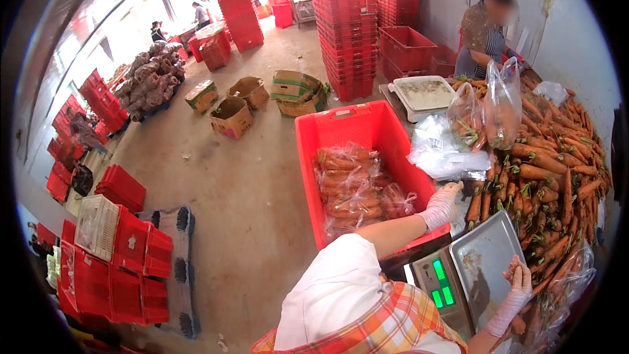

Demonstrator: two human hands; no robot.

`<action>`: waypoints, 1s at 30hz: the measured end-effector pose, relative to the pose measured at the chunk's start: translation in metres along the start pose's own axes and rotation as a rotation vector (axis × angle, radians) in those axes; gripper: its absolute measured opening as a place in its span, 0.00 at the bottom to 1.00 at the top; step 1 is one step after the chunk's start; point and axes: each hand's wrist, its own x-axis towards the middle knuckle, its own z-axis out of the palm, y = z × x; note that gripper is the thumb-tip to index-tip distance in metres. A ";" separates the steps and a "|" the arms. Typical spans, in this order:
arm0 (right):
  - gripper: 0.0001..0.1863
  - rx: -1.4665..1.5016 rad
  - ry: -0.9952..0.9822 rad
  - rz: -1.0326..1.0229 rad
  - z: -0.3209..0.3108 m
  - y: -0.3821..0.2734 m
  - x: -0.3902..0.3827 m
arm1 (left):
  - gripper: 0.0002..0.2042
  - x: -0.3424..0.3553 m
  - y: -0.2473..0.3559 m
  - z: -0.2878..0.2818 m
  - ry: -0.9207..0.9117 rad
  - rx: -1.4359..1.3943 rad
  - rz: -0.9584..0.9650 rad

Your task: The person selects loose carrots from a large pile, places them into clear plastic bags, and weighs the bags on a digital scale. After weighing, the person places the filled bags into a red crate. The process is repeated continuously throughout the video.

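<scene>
My gloved left hand (443, 204) reaches over the red crate's right edge, its bent fingers apart just below a pile of clear bags (445, 147). My gloved right hand (514, 282) is raised at the right edge of a scale with a steel pan (483, 265), fingers loosely curled and apart, holding nothing visible. The red crate (324, 124) holds several bagged bundles of carrots (347, 193). Loose carrots (557, 170) heap across the right side, with two filled bags (498, 115) at the back and another bag (567, 278) near my right hand.
A second scale (422, 92) stands behind the bags, beside a co-worker (488, 33). Stacked red crates (341, 26) rise behind. Cardboard boxes (229, 118) sit on the floor, sacks (147, 82) farther left. Crates (111, 288) and a plastic pallet (183, 275) stand lower left. Other people work far back.
</scene>
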 end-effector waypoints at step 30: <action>0.13 0.269 0.004 0.046 -0.017 -0.023 -0.034 | 0.16 -0.094 0.005 -0.033 0.246 0.314 0.167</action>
